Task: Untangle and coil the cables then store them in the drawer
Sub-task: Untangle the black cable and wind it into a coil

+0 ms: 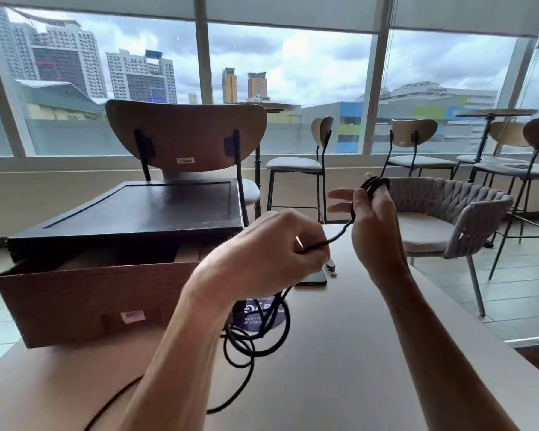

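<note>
The left hand (262, 250) is raised over the middle of the counter (371, 353), its fingers (308, 241) curled together and pinching a black cable (336, 237). From that pinch the cable runs up and to the right in a short, nearly taut stretch to the right hand (372, 222), which is held higher. The right hand grips a small coil (374, 182) of the same cable, wound at the top of the hand, while two of its fingers (339, 193) stretch out loosely to the left, apart from each other. Below the left hand the rest of the cable hangs down and lies on the counter in loose, overlapping loops, with one strand trailing toward the near edge. The loops partly cover a round purple sticker (255, 317). To the left stands a dark box (137, 209) with its wooden drawer (75, 303) pulled open toward the person. A dark phone (311, 279) lies flat just beyond the left hand, with a small metal object just beside it that is too small to identify. A wooden-backed chair (184, 132) stands behind the box.
</note>
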A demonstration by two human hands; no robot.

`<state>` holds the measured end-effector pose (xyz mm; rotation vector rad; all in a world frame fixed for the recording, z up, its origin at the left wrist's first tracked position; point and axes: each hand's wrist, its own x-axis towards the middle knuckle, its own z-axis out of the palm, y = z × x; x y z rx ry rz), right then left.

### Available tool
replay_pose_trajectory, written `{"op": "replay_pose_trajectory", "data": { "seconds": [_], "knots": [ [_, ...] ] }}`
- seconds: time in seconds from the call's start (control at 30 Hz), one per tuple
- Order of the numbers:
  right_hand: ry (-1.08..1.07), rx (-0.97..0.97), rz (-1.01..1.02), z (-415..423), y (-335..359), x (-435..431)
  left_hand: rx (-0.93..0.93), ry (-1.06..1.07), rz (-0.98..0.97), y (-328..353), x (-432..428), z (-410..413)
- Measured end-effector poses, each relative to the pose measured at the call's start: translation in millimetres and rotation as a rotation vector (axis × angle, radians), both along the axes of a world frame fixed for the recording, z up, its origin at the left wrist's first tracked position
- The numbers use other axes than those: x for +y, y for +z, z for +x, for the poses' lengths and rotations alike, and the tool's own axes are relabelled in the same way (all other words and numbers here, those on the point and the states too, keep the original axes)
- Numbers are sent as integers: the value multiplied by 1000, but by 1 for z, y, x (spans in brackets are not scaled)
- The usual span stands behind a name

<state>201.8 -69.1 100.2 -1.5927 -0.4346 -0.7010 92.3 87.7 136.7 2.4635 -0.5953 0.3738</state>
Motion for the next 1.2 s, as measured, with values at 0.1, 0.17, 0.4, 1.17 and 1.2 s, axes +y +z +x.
{"op": "replay_pose_trajectory", "data": {
  "seconds": [0.1, 0.17, 0.4, 1.17, 1.2],
  "knots": [
    [67, -6, -141, -2, -4, -4, -56, 33, -207, 5, -1, -1],
    [145, 54, -183, -4, -1, -7, -129, 75, -281, 6, 3, 2],
    [582, 347, -163, -21, 16, -20, -290, 396, -14, -14, 18, 18],
    [986, 329, -659, -31, 14, -23, -313, 364, -385, -25, 41, 38],
    [1011, 308, -640, -32, 15, -23, -355, 416, -313, -28, 41, 40]
  ]
}}
